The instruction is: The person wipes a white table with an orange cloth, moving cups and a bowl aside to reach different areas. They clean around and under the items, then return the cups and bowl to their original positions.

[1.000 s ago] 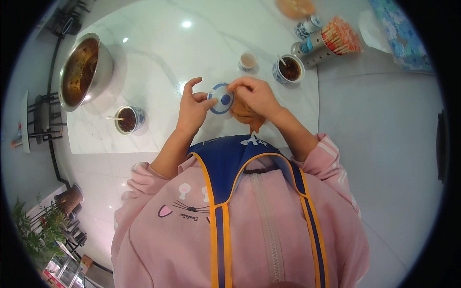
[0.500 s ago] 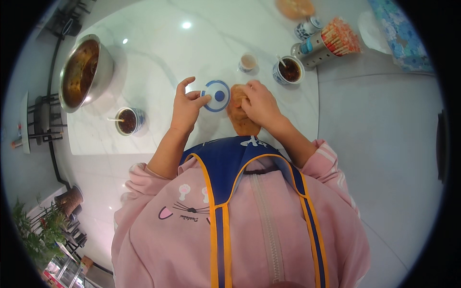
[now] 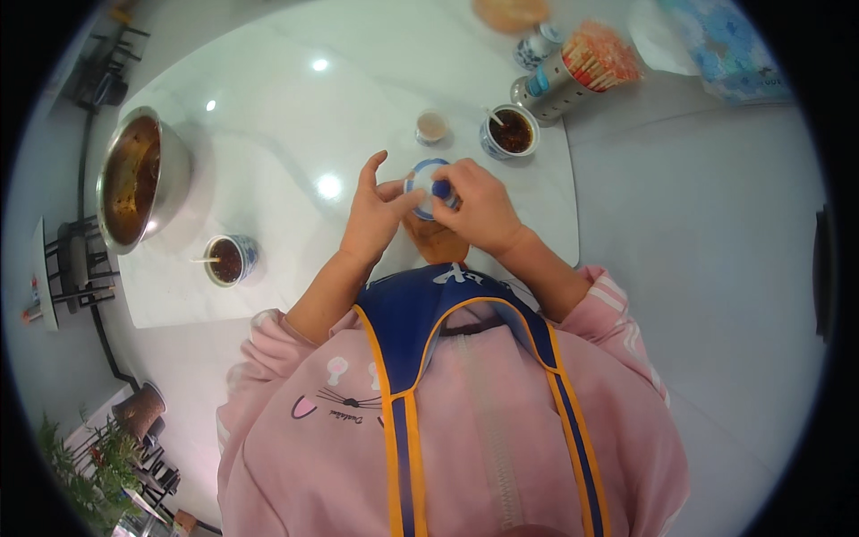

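A round white lid with a blue rim band and a blue knob is between my hands over the near part of the table. My left hand pinches its rim between thumb and finger, with the index finger raised. At the knob are the fingertips of my right hand, closed around it. Below the lid, close to my apron, is an orange-brown cloth; its upper part is hidden by the lid and the right hand, so I cannot tell whether the fingers also grip it.
Left on the marble-patterned table stand a steel bowl of dark reddish sauce and a sauce pot with a spoon. Beyond my hands are a small cup, another sauce pot, a metal holder of wrapped chopsticks and a patterned jar.
My right hand has gone from the cloth to the lid's knob. The lid has shifted slightly right and tilted, now partly over the cloth. The whole view has turned a little.
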`<state>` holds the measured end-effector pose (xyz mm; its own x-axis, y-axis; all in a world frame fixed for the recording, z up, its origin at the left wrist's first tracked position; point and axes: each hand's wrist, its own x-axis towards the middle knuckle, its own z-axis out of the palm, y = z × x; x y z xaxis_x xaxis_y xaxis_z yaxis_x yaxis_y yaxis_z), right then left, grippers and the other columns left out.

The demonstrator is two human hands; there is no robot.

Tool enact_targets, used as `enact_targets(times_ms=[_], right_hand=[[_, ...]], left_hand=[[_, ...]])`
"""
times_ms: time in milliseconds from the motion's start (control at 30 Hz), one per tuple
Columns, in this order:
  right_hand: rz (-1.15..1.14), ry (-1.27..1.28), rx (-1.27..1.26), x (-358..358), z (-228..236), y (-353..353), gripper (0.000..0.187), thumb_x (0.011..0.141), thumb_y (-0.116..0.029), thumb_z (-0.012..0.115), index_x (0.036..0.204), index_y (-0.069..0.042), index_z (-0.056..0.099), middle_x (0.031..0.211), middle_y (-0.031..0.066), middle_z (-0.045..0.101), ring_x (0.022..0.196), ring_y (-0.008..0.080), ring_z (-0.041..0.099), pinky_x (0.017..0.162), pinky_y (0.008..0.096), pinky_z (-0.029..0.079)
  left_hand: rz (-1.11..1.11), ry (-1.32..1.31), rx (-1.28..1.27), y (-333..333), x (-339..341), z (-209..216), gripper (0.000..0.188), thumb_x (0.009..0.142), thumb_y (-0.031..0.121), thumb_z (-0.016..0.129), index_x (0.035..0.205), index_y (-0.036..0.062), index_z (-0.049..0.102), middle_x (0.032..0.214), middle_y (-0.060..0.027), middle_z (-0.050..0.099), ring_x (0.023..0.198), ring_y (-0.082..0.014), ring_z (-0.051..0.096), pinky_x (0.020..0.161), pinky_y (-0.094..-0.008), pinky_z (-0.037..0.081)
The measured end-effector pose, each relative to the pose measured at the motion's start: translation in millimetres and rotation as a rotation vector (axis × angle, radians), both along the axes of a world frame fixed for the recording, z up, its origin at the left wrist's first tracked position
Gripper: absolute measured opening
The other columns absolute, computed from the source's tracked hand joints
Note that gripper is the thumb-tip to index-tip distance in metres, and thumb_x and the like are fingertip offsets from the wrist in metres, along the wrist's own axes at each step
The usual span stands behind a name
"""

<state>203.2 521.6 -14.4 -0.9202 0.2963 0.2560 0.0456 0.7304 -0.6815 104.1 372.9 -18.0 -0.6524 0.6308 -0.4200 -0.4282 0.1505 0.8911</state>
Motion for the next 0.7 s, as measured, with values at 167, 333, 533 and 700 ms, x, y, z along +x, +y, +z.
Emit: enact_targets(times_ms=[167, 333, 533, 700], right_hand=[[-0.226, -0.095, 0.125, 6, 5, 70, 0.021, 0.073, -0.016, 0.066, 0.09, -0.005, 0.061, 0.087, 0.0128, 0.061, 0.078, 0.0321, 0.061, 0.071, 0.0399, 0.051], [-0.261, -0.203, 0.329, -3, -8, 130, 0.023, 0.073, -0.016, 0.067, 0.093, -0.004, 0.062, 0.085, 0.011, 0.06, 0.075, 0.0259, 0.061, 0.07, 0.0346, 0.05], [-0.21, -0.321, 0.375, -13, -20, 149, 0.025, 0.072, -0.019, 0.067, 0.093, -0.005, 0.063, 0.089, 0.0121, 0.061, 0.081, 0.0305, 0.061, 0.074, 0.0376, 0.05], [-0.194, -0.397, 0.362, -17, -23, 149, 0.024, 0.072, -0.018, 0.067, 0.092, -0.005, 0.063, 0.089, 0.0122, 0.061, 0.083, 0.0312, 0.061, 0.075, 0.0382, 0.05]], left_hand=[[-0.021, -0.108, 0.021, 2, -5, -14, 0.07, 0.084, 0.018, 0.068, 0.14, -0.003, 0.031, 0.129, -0.0215, 0.052, 0.116, -0.0234, 0.052, 0.094, -0.0324, 0.043], [-0.028, -0.084, -0.001, -10, -11, -23, 0.058, 0.084, 0.013, 0.066, 0.133, -0.0055, 0.041, 0.129, -0.0208, 0.052, 0.115, -0.0243, 0.053, 0.092, -0.0328, 0.046], [0.045, -0.144, 0.026, -20, -13, -20, 0.051, 0.084, 0.011, 0.064, 0.129, -0.0049, 0.045, 0.122, -0.0176, 0.056, 0.107, -0.0222, 0.058, 0.088, -0.0316, 0.049], [0.064, -0.194, 0.024, -21, -14, -22, 0.046, 0.087, 0.01, 0.061, 0.127, -0.0042, 0.046, 0.116, -0.0144, 0.058, 0.099, -0.0196, 0.062, 0.088, -0.0311, 0.049]])
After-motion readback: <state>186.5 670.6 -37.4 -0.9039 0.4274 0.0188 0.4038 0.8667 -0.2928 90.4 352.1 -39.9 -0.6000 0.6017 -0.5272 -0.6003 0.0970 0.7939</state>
